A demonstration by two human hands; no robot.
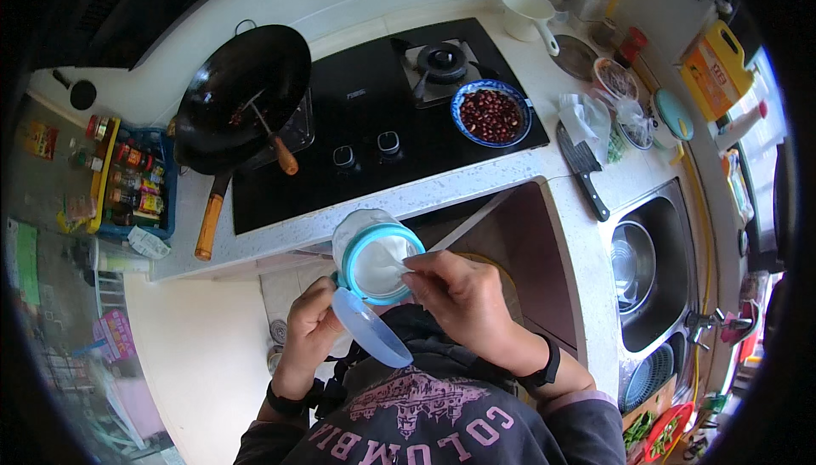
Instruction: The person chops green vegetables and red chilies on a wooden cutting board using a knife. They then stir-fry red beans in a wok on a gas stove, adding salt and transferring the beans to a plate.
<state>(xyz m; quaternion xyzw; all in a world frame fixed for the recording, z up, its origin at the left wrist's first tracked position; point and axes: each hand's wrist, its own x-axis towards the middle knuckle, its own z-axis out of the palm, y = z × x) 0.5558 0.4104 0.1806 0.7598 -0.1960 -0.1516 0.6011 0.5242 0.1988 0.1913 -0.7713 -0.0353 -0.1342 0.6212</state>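
Observation:
My left hand (312, 321) grips a clear jar (357, 223) with a turquoise rim, tilted in front of my chest. Its blue flip lid (371, 331) hangs open beside the fingers. White granular or powdery stuff (376, 274) lies inside the jar. Between the thumb and fingers of my right hand (468, 305) is the handle of a small spoon (396, 265), whose bowl end is inside the jar. On the black gas stove (357, 121) ahead, a blue-and-white bowl (524, 132) holds dark red peanuts or beans. A black wok (255, 63) with a wooden-handled spatula (284, 154) stands at the left.
A basket of condiment bottles (167, 210) sits left of the wok. To the right, a cleaver (588, 178) lies by plastic bags (583, 121), near a white ladle-like pot (526, 15). The steel sink (669, 229) holds a metal basin (641, 254). The counter edge (446, 184) runs before me, above an open cabinet.

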